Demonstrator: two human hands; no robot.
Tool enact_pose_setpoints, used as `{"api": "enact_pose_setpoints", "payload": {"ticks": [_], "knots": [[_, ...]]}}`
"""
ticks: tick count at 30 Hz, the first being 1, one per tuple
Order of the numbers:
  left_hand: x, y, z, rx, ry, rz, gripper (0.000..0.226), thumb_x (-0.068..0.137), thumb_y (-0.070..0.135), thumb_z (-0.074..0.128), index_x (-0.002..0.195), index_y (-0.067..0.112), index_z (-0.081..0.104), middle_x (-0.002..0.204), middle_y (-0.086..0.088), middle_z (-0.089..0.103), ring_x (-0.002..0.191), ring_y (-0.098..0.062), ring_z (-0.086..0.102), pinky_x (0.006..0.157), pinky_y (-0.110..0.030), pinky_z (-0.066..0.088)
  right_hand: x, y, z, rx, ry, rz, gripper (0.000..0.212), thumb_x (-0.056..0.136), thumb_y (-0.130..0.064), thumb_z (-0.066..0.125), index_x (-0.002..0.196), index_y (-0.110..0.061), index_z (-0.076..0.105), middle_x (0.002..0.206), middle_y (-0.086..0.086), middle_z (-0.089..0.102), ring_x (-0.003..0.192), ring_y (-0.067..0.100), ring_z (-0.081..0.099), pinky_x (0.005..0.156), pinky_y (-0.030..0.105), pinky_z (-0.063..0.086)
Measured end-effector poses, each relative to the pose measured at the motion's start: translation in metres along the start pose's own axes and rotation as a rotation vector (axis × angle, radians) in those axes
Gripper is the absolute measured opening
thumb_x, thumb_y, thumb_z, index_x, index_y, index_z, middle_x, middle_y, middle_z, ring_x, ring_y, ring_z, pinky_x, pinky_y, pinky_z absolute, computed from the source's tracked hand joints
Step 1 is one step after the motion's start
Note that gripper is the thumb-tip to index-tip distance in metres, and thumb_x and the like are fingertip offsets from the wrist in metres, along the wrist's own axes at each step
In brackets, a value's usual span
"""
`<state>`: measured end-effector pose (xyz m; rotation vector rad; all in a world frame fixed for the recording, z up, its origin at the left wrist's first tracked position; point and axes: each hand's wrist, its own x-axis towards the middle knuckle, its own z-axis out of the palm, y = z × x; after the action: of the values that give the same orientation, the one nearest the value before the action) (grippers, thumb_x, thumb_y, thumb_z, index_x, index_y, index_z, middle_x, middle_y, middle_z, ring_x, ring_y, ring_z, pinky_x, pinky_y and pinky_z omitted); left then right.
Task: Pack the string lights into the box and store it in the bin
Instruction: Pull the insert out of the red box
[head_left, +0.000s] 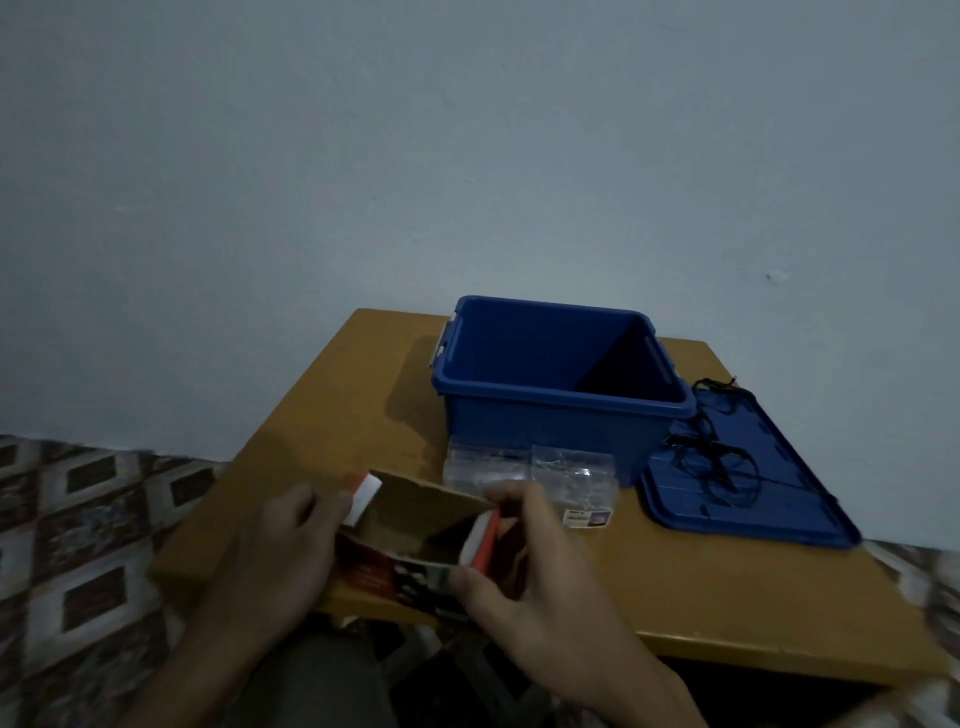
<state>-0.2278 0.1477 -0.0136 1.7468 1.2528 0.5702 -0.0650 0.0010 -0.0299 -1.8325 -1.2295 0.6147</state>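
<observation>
A small cardboard box (415, 525) with red and white flaps is open at its top, held over the table's near edge. My left hand (270, 551) grips its left end and my right hand (524, 566) grips its right end, thumb on the front face. The box's brown inside looks empty. The dark string lights (719, 457) lie in a loose tangle on the blue lid (779, 514) at the right. The open blue bin (561, 410) stands at the back of the table, with nothing visible inside.
A clear plastic insert tray (535, 467) with a small label lies between the bin and the box. The yellow-brown table (701, 592) stands against a pale wall. A patterned bedspread (78, 530) lies to the left and below.
</observation>
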Motion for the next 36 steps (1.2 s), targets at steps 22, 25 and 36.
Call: {"api": "enact_pose_setpoints", "payload": {"ticks": [22, 25, 36], "knots": [[0.007, 0.025, 0.08, -0.257, -0.216, 0.066, 0.014, 0.097, 0.032, 0.059, 0.098, 0.018, 0.063, 0.087, -0.007, 0.07, 0.071, -0.017, 0.072, 0.067, -0.031, 0.062, -0.013, 0.058, -0.046, -0.153, 0.327, 0.034, 0.057, 0.096, -0.036, 0.059, 0.145, -0.048, 0.032, 0.123, -0.033, 0.043, 0.114, 0.0, 0.053, 0.097, 0.037, 0.055], [0.012, 0.029, 0.084, -0.269, -0.202, 0.055, 0.016, 0.097, 0.031, 0.06, 0.099, 0.016, 0.063, 0.088, -0.01, 0.07, 0.073, -0.019, 0.072, 0.068, -0.033, 0.062, -0.007, 0.06, -0.047, -0.174, 0.342, 0.024, 0.058, 0.098, -0.034, 0.058, 0.148, -0.044, 0.032, 0.124, -0.031, 0.042, 0.116, 0.0, 0.053, 0.098, 0.038, 0.054], [0.02, 0.034, 0.095, -0.343, -0.191, 0.013, 0.023, 0.098, 0.032, 0.059, 0.105, 0.01, 0.062, 0.093, -0.013, 0.07, 0.076, -0.023, 0.072, 0.065, -0.032, 0.062, 0.005, 0.062, -0.05, -0.193, 0.326, 0.058, 0.065, 0.1, -0.025, 0.055, 0.154, -0.042, 0.022, 0.126, -0.027, 0.039, 0.119, 0.001, 0.05, 0.104, 0.037, 0.05]]}}
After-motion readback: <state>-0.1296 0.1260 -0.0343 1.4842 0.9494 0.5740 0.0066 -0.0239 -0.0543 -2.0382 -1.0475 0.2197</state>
